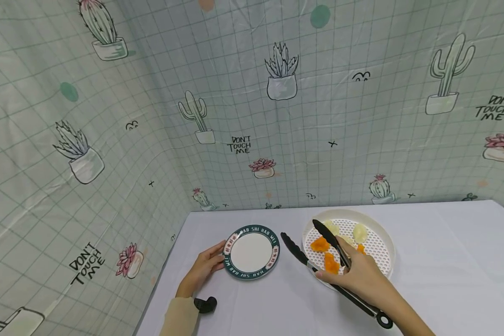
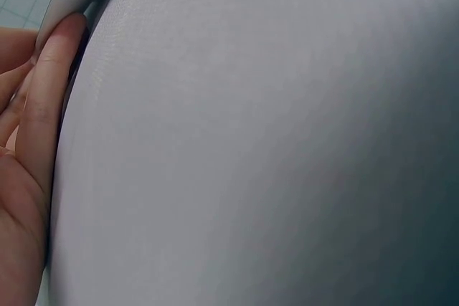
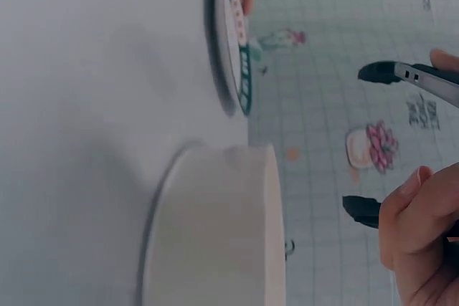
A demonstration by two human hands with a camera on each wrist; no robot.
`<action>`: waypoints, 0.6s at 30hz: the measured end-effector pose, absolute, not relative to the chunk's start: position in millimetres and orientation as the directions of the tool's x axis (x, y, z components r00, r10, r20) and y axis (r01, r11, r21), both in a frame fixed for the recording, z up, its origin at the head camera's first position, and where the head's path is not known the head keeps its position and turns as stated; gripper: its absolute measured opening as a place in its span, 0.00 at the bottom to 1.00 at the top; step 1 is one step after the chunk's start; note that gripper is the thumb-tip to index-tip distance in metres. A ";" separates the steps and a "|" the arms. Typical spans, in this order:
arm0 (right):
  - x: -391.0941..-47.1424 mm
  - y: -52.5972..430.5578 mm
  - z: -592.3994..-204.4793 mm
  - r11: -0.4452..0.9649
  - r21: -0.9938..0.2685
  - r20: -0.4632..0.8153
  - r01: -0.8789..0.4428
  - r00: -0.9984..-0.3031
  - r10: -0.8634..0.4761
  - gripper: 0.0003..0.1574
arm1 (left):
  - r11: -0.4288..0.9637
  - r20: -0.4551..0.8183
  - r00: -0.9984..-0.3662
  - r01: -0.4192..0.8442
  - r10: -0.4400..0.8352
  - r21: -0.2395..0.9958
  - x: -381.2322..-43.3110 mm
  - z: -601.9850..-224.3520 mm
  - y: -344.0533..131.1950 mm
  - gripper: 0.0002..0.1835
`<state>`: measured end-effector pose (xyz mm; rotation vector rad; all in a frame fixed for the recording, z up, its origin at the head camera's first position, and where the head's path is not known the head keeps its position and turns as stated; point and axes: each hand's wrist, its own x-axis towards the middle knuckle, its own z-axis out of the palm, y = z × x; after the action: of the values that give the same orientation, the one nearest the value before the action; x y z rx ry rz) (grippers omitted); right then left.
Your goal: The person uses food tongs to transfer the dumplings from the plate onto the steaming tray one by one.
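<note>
My right hand (image 1: 361, 275) grips a pair of black-tipped tongs (image 1: 296, 249), whose two arms are spread apart with nothing between the tips. They hang over the left part of a round white basket (image 1: 388, 233) with a perforated bottom. In it lie orange pieces (image 1: 331, 264) and pale yellow pieces (image 1: 360, 233) of food; the hand hides some of them. At the left, my left hand (image 1: 206, 263) holds the near-left rim of a white plate (image 1: 251, 252) with a green lettered border. The left wrist view shows its fingers (image 2: 46, 98) at the plate's edge.
A white cloth covers the table (image 1: 449, 261). Behind and to the left hangs a checked curtain (image 1: 319, 116) with cactus prints. Some table lies between the plate and the basket. A black strap piece (image 1: 206, 304) sits by the left sleeve (image 1: 179, 317).
</note>
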<state>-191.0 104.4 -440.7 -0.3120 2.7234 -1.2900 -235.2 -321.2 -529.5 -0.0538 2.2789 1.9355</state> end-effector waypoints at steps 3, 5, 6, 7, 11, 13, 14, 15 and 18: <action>-191.9 86.6 -442.7 0.599 -0.788 -0.006 -0.145 -0.970 -0.243 0.73 | 0.164 -0.144 -0.987 -0.132 0.064 0.978 -234.7 -528.9 -321.5 0.29; -192.7 75.2 -444.6 0.592 -0.790 0.006 -0.161 -0.967 -0.255 0.74 | 0.163 -0.144 -0.988 -0.132 0.064 0.978 -234.5 -528.9 -321.0 0.29; -193.5 69.6 -445.9 0.585 -0.795 0.005 -0.161 -0.966 -0.259 0.74 | 0.163 -0.143 -0.988 -0.131 0.064 0.978 -234.5 -528.7 -320.8 0.29; -193.9 63.9 -446.9 0.587 -0.792 0.010 -0.168 -0.965 -0.262 0.74 | 0.161 -0.144 -0.987 -0.133 0.063 0.978 -234.7 -528.9 -320.7 0.29; -196.4 42.7 -451.7 0.580 -0.792 0.029 -0.193 -0.960 -0.279 0.74 | 0.152 -0.137 -0.988 -0.125 0.072 0.981 -235.6 -529.0 -320.6 0.29; -197.9 33.0 -454.3 0.570 -0.796 0.034 -0.205 -0.954 -0.297 0.74 | 0.152 -0.129 -0.989 -0.117 0.074 0.981 -235.9 -529.3 -320.8 0.29; -198.6 28.3 -455.7 0.559 -0.802 0.038 -0.213 -0.951 -0.307 0.74 | 0.152 -0.126 -0.989 -0.114 0.074 0.982 -236.0 -529.5 -320.9 0.29; -199.5 23.7 -457.3 0.550 -0.806 0.042 -0.219 -0.948 -0.315 0.74 | 0.151 -0.121 -0.990 -0.108 0.076 0.983 -236.2 -529.8 -321.0 0.30; -201.7 10.1 -462.4 0.527 -0.817 0.053 -0.233 -0.941 -0.334 0.73 | 0.150 -0.112 -0.990 -0.099 0.081 0.984 -235.7 -529.7 -321.5 0.30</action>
<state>-201.7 10.1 -462.4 -0.4942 2.6477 -1.3907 -235.7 -321.5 -529.7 -0.0179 2.2734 1.9617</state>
